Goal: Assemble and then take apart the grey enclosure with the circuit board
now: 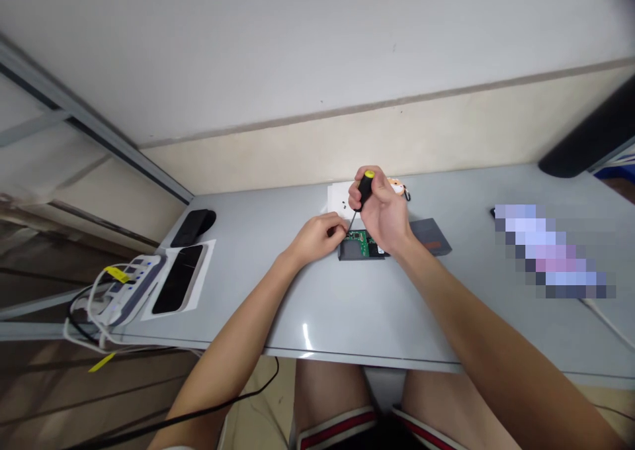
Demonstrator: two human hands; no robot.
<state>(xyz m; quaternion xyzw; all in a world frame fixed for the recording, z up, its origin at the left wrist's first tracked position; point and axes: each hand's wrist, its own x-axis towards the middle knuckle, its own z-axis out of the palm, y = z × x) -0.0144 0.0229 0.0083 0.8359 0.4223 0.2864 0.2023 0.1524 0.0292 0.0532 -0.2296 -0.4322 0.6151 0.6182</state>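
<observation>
My right hand (pixel 381 208) is wrapped round a small screwdriver (pixel 364 188) with a black handle and a yellow cap. Its thin shaft slants down and left to the left edge of a green circuit board (pixel 360 240). The board lies in an open dark grey case (pixel 353 252) on the grey desk (pixel 317 304). My left hand (pixel 320 236) has its fingers curled and pinched at the left end of the case, right beside the screwdriver tip. What the fingertips pinch is too small to see.
A dark grey lid (pixel 432 235) lies right of the case. White paper (pixel 340 197) and a small orange figure (pixel 398 186) sit behind my hands. At the left are two black phones (pixel 178 278), (pixel 193 226) and a power strip (pixel 126 290) with cables.
</observation>
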